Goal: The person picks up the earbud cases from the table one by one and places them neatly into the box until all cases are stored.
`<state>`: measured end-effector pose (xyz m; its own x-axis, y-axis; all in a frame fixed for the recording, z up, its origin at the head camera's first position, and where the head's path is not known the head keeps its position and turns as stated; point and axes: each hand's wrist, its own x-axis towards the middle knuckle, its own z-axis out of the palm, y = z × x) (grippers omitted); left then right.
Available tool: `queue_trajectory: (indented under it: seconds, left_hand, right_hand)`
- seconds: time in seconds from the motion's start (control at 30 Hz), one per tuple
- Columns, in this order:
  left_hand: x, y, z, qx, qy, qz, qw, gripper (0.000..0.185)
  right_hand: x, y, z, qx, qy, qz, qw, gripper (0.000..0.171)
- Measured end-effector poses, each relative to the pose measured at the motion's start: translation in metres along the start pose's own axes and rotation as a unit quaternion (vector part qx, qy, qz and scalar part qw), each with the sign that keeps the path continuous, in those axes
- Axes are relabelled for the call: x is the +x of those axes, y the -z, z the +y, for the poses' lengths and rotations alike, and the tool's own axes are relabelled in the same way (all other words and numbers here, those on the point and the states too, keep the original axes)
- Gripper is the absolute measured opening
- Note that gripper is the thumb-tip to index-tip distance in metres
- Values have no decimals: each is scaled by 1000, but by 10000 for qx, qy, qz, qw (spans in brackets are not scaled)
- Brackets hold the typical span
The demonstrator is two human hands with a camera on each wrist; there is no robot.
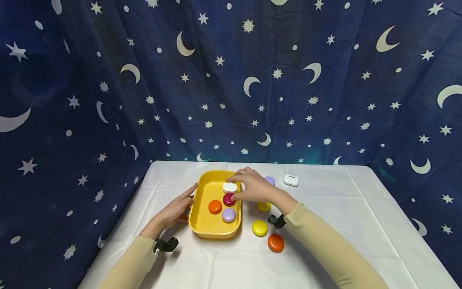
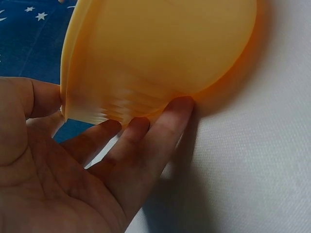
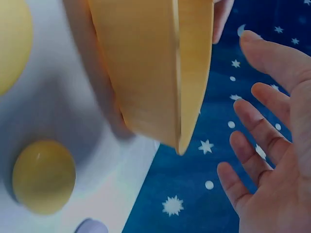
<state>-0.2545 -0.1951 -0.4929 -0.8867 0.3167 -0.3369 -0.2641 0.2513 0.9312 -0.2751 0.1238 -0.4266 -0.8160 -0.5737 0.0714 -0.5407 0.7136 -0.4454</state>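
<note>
Nearest to us lie our two sleeved forearms, each with a small black clip at the wrist, stretched over the white worktop (image 1: 325,224). Our left hand (image 1: 178,208) rests against the left outer wall of the yellow tray (image 1: 207,228); the left wrist view shows its fingers (image 2: 146,141) straight and relaxed, their tips touching the tray's underside edge, gripping nothing. Our right hand (image 1: 252,186) hovers over the tray's far right corner, with the fingers spread apart in the right wrist view (image 3: 262,131). From the head view its fingertips sit just beside the white disc (image 1: 229,187), but we cannot tell whether they actually touch it.

Inside the tray lie four round discs: the white disc at the far end, a magenta disc (image 1: 228,199) just below it, an orange disc (image 1: 215,206) to its left, and a lilac disc (image 1: 229,215) nearest us. Outside, right of the tray, a yellow disc (image 1: 259,228) and an orange-red disc (image 1: 276,243) sit near each other on the worktop. Another yellow disc (image 1: 264,207) is partly hidden under our right wrist, and a lilac piece (image 1: 270,180) peeks out beyond the hand. A small white case (image 1: 290,180) lies farther right, well apart from the tray. Dark blue cloth (image 1: 108,100) printed with moons and stars hangs behind.
</note>
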Motion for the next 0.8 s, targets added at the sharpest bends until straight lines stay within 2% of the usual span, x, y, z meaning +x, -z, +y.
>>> queue_trajectory:
  seconds: [0.4,0.57,0.8]
  left_hand:
    - [-1,-3,-2,-31,26,47,10000,65]
    - [-3,-3,-3,-41,-1,35,10000,65]
    - [-4,-3,-1,-146,-36,41,9999,66]
  right_hand:
    - [-43,21,29,170,-382,383,9984,51]
    - [-60,23,49,196,-458,637,9967,51]
    - [-83,31,81,285,-791,920,9922,52]
